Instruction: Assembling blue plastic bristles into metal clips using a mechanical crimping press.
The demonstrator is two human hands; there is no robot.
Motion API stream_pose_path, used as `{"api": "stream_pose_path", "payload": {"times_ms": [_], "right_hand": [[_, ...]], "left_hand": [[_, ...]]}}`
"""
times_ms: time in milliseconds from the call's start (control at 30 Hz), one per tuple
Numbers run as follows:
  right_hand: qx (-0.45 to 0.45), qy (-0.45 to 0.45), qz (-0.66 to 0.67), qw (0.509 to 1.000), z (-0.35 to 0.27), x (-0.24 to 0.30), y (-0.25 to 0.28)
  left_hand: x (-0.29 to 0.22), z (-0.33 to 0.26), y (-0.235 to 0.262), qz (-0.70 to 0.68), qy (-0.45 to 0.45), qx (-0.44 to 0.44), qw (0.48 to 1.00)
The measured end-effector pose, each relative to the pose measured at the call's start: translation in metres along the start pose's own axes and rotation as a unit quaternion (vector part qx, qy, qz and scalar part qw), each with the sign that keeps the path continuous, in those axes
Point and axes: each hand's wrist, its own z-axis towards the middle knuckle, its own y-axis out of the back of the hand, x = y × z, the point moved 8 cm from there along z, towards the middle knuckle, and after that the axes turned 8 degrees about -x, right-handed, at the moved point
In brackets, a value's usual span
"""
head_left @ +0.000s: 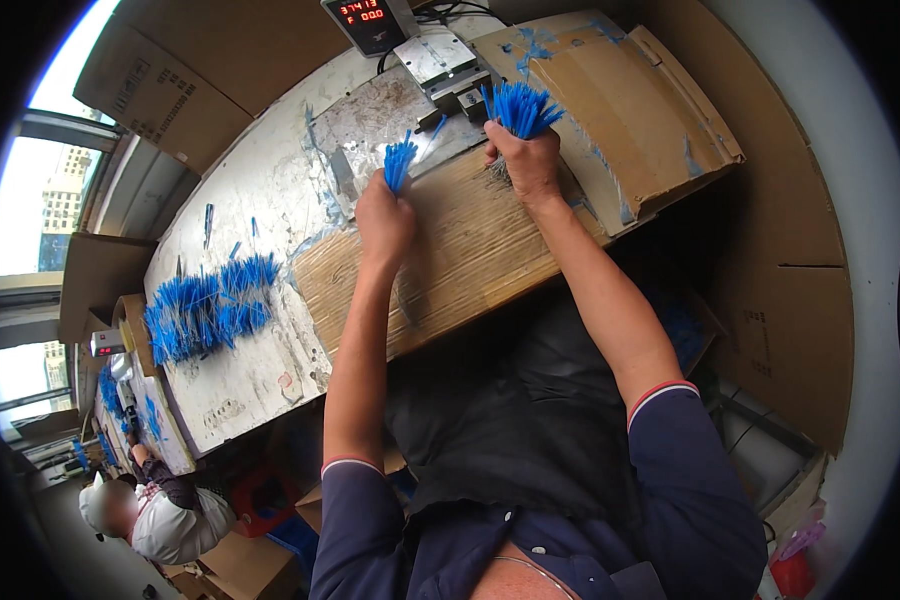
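Observation:
My left hand [385, 222] is closed around a small bunch of thin blue sticks [400, 162], their blue ends standing out above the fist. A thicker bunch of blue sticks [525, 108] fans out over the top of my right hand [528, 160], which grips it. Thin greyish ends [498, 172] show below that fist. Both hands are over the cardboard-covered part of the table, beside a small metal machine [440, 62]. One loose blue stick [438, 127] lies by the machine. What exactly the sticks are, I cannot tell.
A large heap of blue sticks [210, 308] lies on the worn white table [270, 380] at left. A red-digit display box [370, 25] stands behind the machine. A taped cardboard box [635, 110] sits at right. Far lower left, another person [175, 515] works.

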Motion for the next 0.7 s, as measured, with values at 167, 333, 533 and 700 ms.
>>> {"api": "stream_pose_path", "payload": {"times_ms": [167, 333, 533, 700], "right_hand": [[-0.002, 0.019, 0.0, 1.0, 0.001, 0.001, -0.001], [0.001, 0.019, -0.006, 1.0, 0.001, 0.0, -0.001], [0.014, 0.031, 0.001, 0.999, -0.001, 0.001, -0.008], [0.008, 0.031, -0.012, 0.999, -0.001, -0.001, -0.008]], "left_hand": [[0.013, 0.008, -0.025, -0.299, 0.223, 0.117, 0.92], [0.008, 0.014, -0.03, -0.418, 0.313, 0.16, 0.838], [0.017, 0.024, -0.044, -0.448, 0.343, 0.229, 0.794], [0.021, 0.036, -0.059, -0.44, 0.339, 0.247, 0.794]]}}
